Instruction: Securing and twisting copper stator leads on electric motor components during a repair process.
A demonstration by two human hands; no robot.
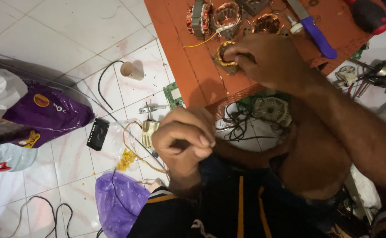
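The left hand [185, 140] is curled into a fist, pinching a thin wire [131, 141]; the right hand [263, 57] grips a copper-wound stator coil [225, 58] on the orange desk [193, 66].

A single view is given, taken from a camera worn on the person's head and aimed steeply downward. The person's own lap and dark clothing are seen closest, at the bottom edge. The left hand [185, 136] is caught very near the lens, while the right hand [263, 59] is reached farther out over an orange table [188, 66] at the top. White floor tiles [61, 35] are seen at the left.
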